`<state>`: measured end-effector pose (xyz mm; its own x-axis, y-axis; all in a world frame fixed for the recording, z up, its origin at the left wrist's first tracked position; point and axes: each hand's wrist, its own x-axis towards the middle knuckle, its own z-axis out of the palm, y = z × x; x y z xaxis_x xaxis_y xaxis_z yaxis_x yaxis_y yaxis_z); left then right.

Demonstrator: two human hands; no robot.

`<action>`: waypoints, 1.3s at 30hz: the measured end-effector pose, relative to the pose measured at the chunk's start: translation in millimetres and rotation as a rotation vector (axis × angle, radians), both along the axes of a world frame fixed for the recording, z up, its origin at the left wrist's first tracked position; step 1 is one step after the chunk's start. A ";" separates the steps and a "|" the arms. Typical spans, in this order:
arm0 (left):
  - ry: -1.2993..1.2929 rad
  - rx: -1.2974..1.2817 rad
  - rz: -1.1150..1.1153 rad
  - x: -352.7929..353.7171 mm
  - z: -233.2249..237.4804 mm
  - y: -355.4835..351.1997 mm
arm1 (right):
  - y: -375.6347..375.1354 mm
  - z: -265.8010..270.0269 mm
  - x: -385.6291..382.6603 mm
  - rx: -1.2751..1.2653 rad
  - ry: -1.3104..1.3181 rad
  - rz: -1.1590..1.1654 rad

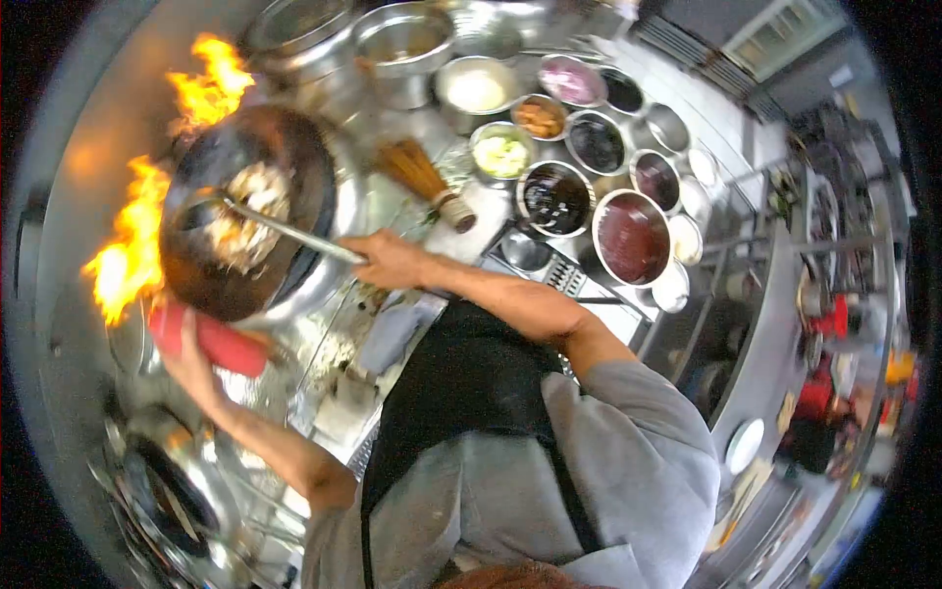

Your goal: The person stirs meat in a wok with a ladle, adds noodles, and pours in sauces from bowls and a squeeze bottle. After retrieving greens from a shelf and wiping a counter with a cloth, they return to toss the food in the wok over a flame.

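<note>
My right hand (pixel 383 260) is closed round the handle of a long metal ladle (pixel 294 234). The ladle's bowl lies inside a large dark wok (pixel 304 167), against a heap of pale sliced food (pixel 257 211). At the wok's lower left rim, my left hand (pixel 191 365) grips a smooth red bundle (pixel 231 346) that looks like a folded cloth. Blur hides whether the bundle touches the rim. Tall flames (pixel 128 245) rise along the wok's far side.
A bamboo wok brush (pixel 422 177) lies right of the wok. Beyond it stand several metal bowls of ingredients and sauces, including a dark red liquid (pixel 633 239). A grey cloth (pixel 392 334) rests on the counter before me. Another wok (pixel 172 491) sits lower left.
</note>
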<state>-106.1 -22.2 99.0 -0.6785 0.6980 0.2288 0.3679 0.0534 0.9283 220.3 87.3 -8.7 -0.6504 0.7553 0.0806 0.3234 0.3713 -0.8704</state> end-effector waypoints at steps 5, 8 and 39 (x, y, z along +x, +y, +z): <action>-0.145 0.202 0.080 22.9 -18.8 -29.5 | -28.0 50.5 78.1 -0.490 0.426 -0.239; -0.128 0.161 0.104 44.7 -16.7 -41.9 | -45.1 72.8 153.6 -0.506 0.530 -0.555; 0.054 0.145 -0.016 116.6 -12.1 10.2 | -9.8 -6.1 376.4 -0.422 0.751 -1.192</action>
<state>10.5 -12.1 86.9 -0.6519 0.6652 0.3639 0.4171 -0.0862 0.9048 596.7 77.5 -14.8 0.4541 0.8562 -0.2466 -0.3175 -0.1031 -0.9426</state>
